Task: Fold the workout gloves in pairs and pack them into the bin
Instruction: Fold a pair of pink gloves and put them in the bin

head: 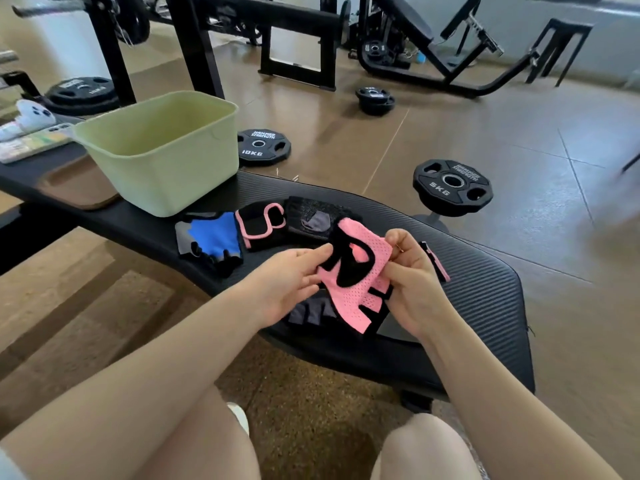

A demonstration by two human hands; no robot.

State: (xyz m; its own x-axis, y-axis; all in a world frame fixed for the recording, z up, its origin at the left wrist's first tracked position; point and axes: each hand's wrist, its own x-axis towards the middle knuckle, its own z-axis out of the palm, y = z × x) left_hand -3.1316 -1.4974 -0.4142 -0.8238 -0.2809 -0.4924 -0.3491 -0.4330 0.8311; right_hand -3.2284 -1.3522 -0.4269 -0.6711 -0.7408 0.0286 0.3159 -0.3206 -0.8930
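Setting identified as a gym. Black weight plates are seen on the brown floor: one marked 10KG just beyond the padded bench, one marked 5KG to the right, a stack farther off. Black-framed weight machines are noted at the far side, with another plate at far left beside a rack upright.

Pink glove between left hand, right hand
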